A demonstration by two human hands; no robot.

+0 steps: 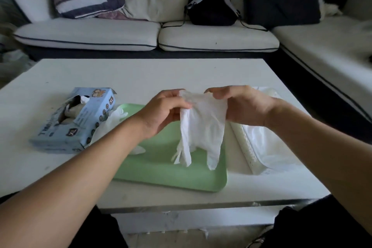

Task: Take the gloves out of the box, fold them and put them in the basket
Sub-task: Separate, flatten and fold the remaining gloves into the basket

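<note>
Two bare arms reach over the white table (141, 74), and the left hand (161, 110) and right hand (243, 106) each pinch the top of a white glove (202, 127). It hangs above the green tray (161, 167), between the blue glove box (76, 119) and the white basket (247, 147).

Dim, soft daylight falls evenly over the white counter (141, 78), with faint shadows and no glare. Beyond the counter the sofa (120, 34) looks slightly soft, and straight edges bow toward the frame's corners.
</note>
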